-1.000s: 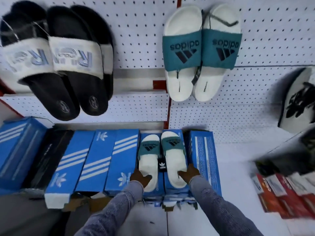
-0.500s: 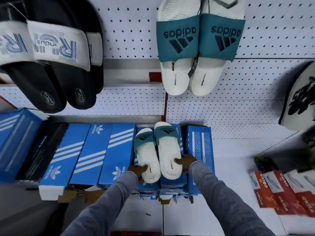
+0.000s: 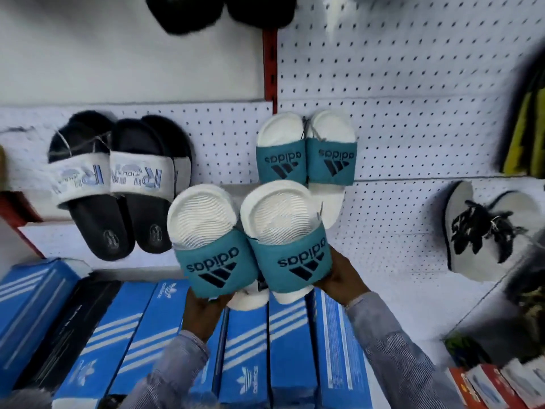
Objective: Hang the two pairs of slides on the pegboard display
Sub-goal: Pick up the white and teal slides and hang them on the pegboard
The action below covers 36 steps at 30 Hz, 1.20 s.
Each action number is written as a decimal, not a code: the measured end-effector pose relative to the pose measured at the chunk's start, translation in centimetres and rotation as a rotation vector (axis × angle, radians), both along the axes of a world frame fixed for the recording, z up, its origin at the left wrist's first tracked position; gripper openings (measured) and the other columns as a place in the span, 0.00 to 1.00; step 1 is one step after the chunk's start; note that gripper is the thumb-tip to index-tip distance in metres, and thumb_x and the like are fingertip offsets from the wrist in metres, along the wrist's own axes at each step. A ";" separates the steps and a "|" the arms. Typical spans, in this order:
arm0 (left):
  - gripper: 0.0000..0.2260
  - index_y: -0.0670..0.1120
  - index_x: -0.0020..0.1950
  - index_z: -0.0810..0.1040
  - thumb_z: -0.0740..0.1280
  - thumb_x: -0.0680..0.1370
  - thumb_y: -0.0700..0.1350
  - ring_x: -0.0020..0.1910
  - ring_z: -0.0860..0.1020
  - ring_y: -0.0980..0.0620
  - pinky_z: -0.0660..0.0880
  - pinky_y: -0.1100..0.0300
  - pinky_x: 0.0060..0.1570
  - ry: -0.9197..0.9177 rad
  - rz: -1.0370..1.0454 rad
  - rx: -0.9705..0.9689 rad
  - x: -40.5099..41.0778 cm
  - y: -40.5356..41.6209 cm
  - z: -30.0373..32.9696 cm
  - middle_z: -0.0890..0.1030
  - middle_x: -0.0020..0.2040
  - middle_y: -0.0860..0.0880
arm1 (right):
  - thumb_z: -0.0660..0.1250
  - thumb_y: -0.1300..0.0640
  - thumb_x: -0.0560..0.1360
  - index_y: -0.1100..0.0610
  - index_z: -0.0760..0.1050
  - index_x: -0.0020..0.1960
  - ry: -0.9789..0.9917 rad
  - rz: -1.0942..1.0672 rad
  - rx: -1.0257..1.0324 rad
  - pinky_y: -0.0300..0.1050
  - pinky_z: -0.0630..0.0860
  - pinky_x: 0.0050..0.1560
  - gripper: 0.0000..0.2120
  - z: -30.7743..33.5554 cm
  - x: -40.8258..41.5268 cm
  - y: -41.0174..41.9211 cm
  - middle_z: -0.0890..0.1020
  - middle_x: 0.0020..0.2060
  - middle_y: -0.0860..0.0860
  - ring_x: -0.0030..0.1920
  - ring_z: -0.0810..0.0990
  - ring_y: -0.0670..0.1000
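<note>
I hold a pair of white slides with teal straps up in front of the white pegboard [image 3: 413, 84]. My left hand [image 3: 203, 314] grips the heel end of the left slide [image 3: 206, 231]. My right hand [image 3: 342, 278] grips the side of the right slide [image 3: 283, 228]. Both slides are toe-up with their footbeds facing me. Behind them a matching teal and white pair [image 3: 306, 149] hangs on the pegboard, its lower part hidden by the held pair.
A black pair with white straps [image 3: 118, 184] hangs at the left. Blue shoe boxes [image 3: 141, 335] are stacked along the shelf below. A white shoe with a black print [image 3: 483, 231] hangs at the right. Red boxes [image 3: 495, 385] lie at the lower right.
Both hands have lifted the teal and white pair off the blue boxes and raised it in front of the hanging pair. The camera has tilted upward.
</note>
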State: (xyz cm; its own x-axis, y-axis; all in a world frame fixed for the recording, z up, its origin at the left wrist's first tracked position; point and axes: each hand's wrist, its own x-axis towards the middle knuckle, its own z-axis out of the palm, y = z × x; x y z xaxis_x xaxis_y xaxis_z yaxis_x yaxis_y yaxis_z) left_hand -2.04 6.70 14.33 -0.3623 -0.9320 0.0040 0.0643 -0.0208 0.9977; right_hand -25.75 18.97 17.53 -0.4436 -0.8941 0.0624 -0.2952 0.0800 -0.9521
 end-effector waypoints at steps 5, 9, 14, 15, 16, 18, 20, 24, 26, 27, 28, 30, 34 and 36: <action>0.17 0.55 0.52 0.79 0.76 0.67 0.41 0.47 0.82 0.67 0.79 0.71 0.39 -0.022 0.053 -0.325 -2.9 -0.1 7.1 0.86 0.44 0.62 | 0.73 0.74 0.63 0.62 0.78 0.54 0.100 -0.189 -0.263 0.25 0.76 0.38 0.21 4.7 -2.7 1.5 0.84 0.38 0.30 0.42 0.80 0.29; 0.24 0.55 0.55 0.80 0.75 0.62 0.60 0.50 0.83 0.44 0.82 0.46 0.46 0.008 0.075 -0.360 -5.9 -0.4 11.3 0.85 0.52 0.49 | 0.76 0.63 0.67 0.63 0.77 0.58 0.068 -0.345 -0.416 0.26 0.77 0.39 0.20 6.6 -3.8 1.8 0.86 0.45 0.49 0.47 0.83 0.43; 0.22 0.53 0.54 0.80 0.73 0.64 0.60 0.46 0.84 0.47 0.82 0.39 0.44 -0.115 -0.018 -0.294 -9.1 -0.8 14.1 0.86 0.50 0.47 | 0.74 0.58 0.70 0.52 0.78 0.55 -0.060 -0.410 -0.404 0.45 0.81 0.49 0.14 7.4 -4.6 1.1 0.86 0.49 0.49 0.49 0.84 0.49; 0.20 0.52 0.56 0.79 0.74 0.66 0.56 0.46 0.84 0.46 0.82 0.39 0.44 -0.127 -0.044 -0.237 -9.6 -1.1 14.1 0.85 0.52 0.45 | 0.73 0.57 0.70 0.53 0.77 0.56 -0.073 -0.419 -0.350 0.48 0.81 0.50 0.15 7.1 -5.0 0.8 0.85 0.50 0.51 0.49 0.83 0.52; 0.19 0.50 0.59 0.77 0.73 0.70 0.51 0.45 0.83 0.45 0.81 0.40 0.44 -0.140 -0.078 -0.173 -10.0 -1.4 13.8 0.84 0.53 0.43 | 0.73 0.57 0.70 0.54 0.77 0.56 -0.070 -0.424 -0.279 0.49 0.80 0.50 0.15 6.8 -5.3 0.4 0.85 0.51 0.53 0.49 0.83 0.53; 0.17 0.48 0.61 0.75 0.71 0.73 0.47 0.46 0.81 0.43 0.80 0.40 0.46 -0.204 -0.119 -0.038 -10.5 -1.7 13.2 0.82 0.55 0.40 | 0.73 0.55 0.70 0.55 0.77 0.56 -0.063 -0.419 -0.139 0.51 0.80 0.53 0.16 6.3 -6.1 -0.3 0.84 0.52 0.56 0.49 0.82 0.54; 0.17 0.48 0.61 0.74 0.71 0.74 0.48 0.49 0.81 0.40 0.80 0.41 0.47 -0.273 -0.117 0.046 -10.8 -1.7 12.5 0.81 0.58 0.40 | 0.72 0.54 0.70 0.56 0.77 0.57 -0.044 -0.422 -0.057 0.49 0.79 0.54 0.17 5.9 -6.5 -1.0 0.84 0.52 0.57 0.49 0.82 0.54; 0.19 0.47 0.65 0.70 0.69 0.75 0.41 0.49 0.79 0.42 0.79 0.50 0.41 -0.251 -0.119 0.037 -11.0 -1.4 12.0 0.80 0.59 0.39 | 0.72 0.62 0.70 0.57 0.72 0.65 0.015 -0.389 -0.048 0.47 0.78 0.57 0.25 6.1 -6.8 -1.1 0.82 0.58 0.57 0.50 0.81 0.54; 0.31 0.50 0.71 0.65 0.72 0.72 0.35 0.48 0.77 0.45 0.78 0.53 0.40 -0.211 -0.126 -0.042 -10.8 -1.5 12.3 0.77 0.58 0.41 | 0.71 0.66 0.69 0.52 0.63 0.71 -0.043 -0.338 -0.114 0.50 0.75 0.62 0.34 6.8 -6.6 -0.5 0.77 0.61 0.51 0.56 0.78 0.54; 0.37 0.52 0.73 0.62 0.74 0.70 0.34 0.49 0.77 0.46 0.78 0.54 0.41 -0.180 -0.126 -0.082 -10.8 -1.2 12.8 0.76 0.58 0.43 | 0.72 0.66 0.69 0.50 0.59 0.73 -0.082 -0.315 -0.173 0.50 0.74 0.62 0.38 7.4 -6.3 -0.3 0.74 0.61 0.48 0.58 0.77 0.54; 0.39 0.53 0.74 0.61 0.75 0.68 0.35 0.51 0.77 0.47 0.78 0.54 0.43 -0.151 -0.115 -0.112 -10.9 -1.0 13.5 0.75 0.59 0.46 | 0.72 0.64 0.70 0.48 0.57 0.75 -0.119 -0.303 -0.236 0.49 0.74 0.60 0.40 8.2 -6.1 -0.2 0.72 0.61 0.46 0.59 0.75 0.53; 0.40 0.56 0.73 0.61 0.77 0.67 0.42 0.55 0.77 0.47 0.80 0.54 0.46 -0.117 -0.059 -0.150 -11.4 -0.4 14.9 0.75 0.59 0.48 | 0.74 0.57 0.70 0.45 0.56 0.75 -0.162 -0.302 -0.308 0.44 0.71 0.58 0.41 10.0 -5.5 -0.5 0.72 0.60 0.44 0.60 0.75 0.50; 0.40 0.54 0.72 0.64 0.79 0.64 0.50 0.56 0.76 0.51 0.76 0.55 0.58 -0.139 0.089 -0.255 -12.5 0.2 15.9 0.76 0.65 0.46 | 0.76 0.49 0.67 0.46 0.60 0.74 -0.050 -0.343 -0.321 0.43 0.73 0.61 0.40 11.3 -4.9 -1.8 0.74 0.63 0.45 0.59 0.75 0.46; 0.39 0.51 0.73 0.65 0.79 0.65 0.46 0.54 0.74 0.53 0.73 0.61 0.55 -0.136 0.124 -0.286 -12.9 0.3 15.8 0.77 0.65 0.46 | 0.74 0.51 0.69 0.47 0.59 0.74 0.049 -0.374 -0.310 0.40 0.71 0.58 0.39 10.7 -4.8 -2.3 0.73 0.63 0.47 0.56 0.73 0.45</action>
